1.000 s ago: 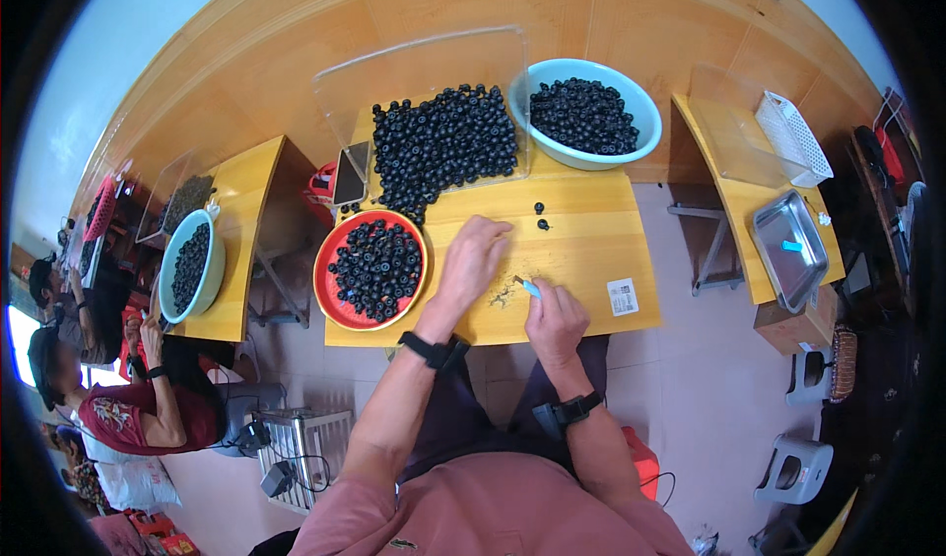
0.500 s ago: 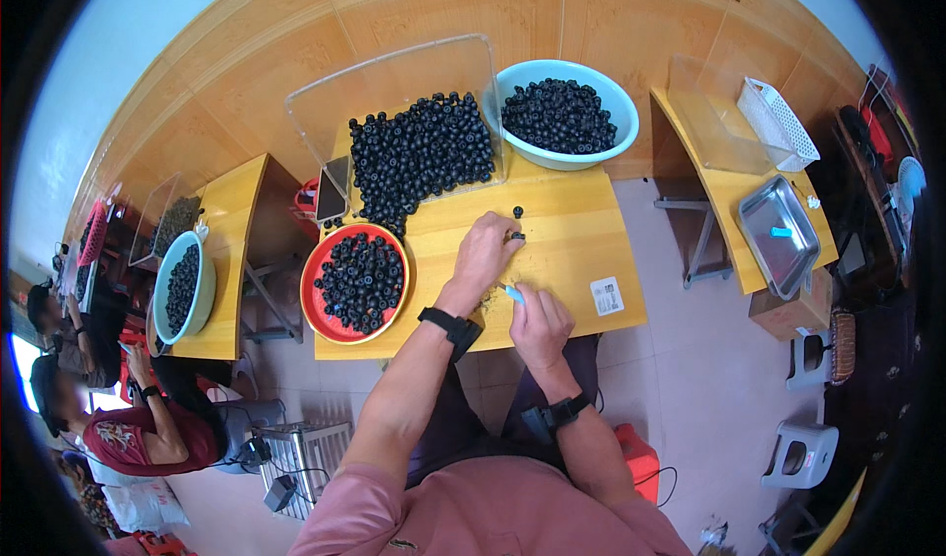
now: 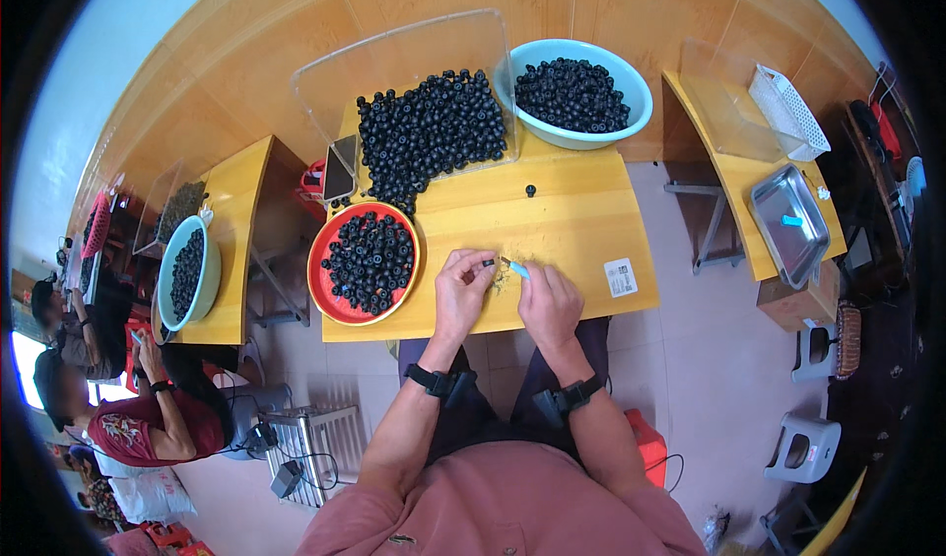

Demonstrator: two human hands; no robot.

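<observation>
Pinched between the thumb and fingers of my left hand (image 3: 460,285) is a small black round part (image 3: 488,262), held just above the yellow table (image 3: 473,216). My right hand (image 3: 550,305) is closed on a small light-blue-handled tool (image 3: 519,269), its short dark tip pointing at the part and close to it; whether they touch I cannot tell. Yellowish crumbs (image 3: 505,282) lie under the hands. Farther back, a single black part (image 3: 530,191) stands on the wood. To the left of my left hand is a red bowl (image 3: 317,278) with a yellow rim, filled with similar black parts.
A clear plastic bin (image 3: 394,44) with a heap of black parts spilling forward stands at the back, beside a light-blue basin (image 3: 576,140). A phone (image 3: 340,169) lies left, a white label (image 3: 620,277) right. Another table holds a metal tray (image 3: 788,226). Co-workers (image 3: 148,423) sit left.
My left hand has drawn back toward me from the two black parts, bringing one with it; the other stays behind. My right hand still holds the tool, now close to my left.
</observation>
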